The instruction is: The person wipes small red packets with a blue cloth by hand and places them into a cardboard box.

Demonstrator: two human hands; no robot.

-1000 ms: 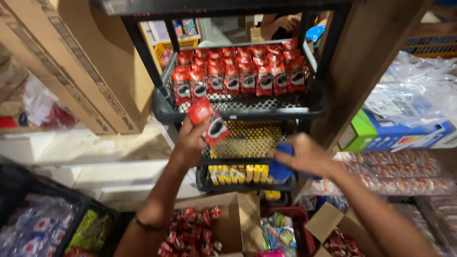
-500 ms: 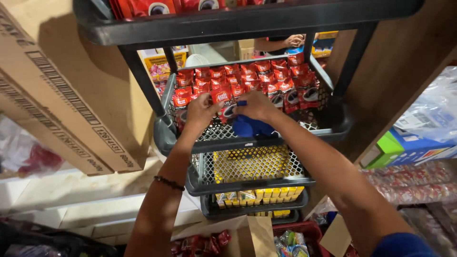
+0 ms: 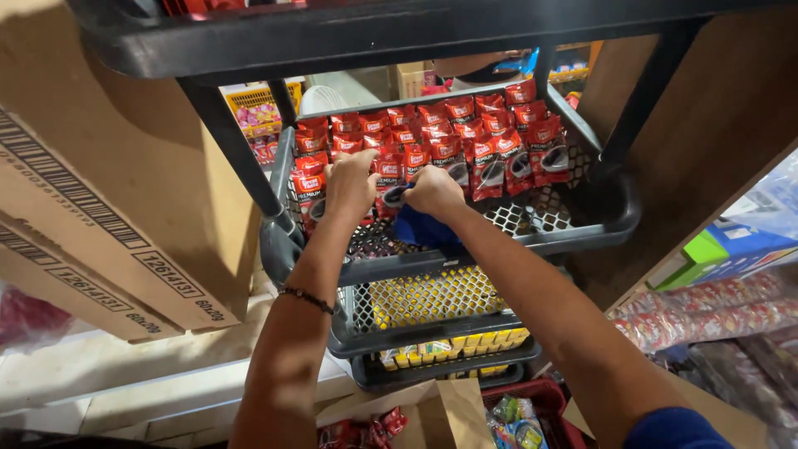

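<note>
Reaching into the middle tray (image 3: 582,229) of a dark plastic rack, both hands work at the front row of red snack packets (image 3: 465,137). The left hand (image 3: 349,185) has its fingers curled shut around one red packet (image 3: 309,193) at the row's left end. The right hand (image 3: 432,191) pinches the packet (image 3: 391,185) just beside it, with a blue cloth (image 3: 424,229) bunched under its palm. Rows of the same packets fill the tray behind. The rack's top shelf (image 3: 374,33) overhangs close above the hands, and a black post (image 3: 233,145) stands just left of them. Below sit a tray with a yellow mesh liner (image 3: 432,299) and another with yellow packs (image 3: 465,345). Cardboard boxes (image 3: 100,216) crowd the left; bagged sweets (image 3: 706,308) lie to the right.
</note>
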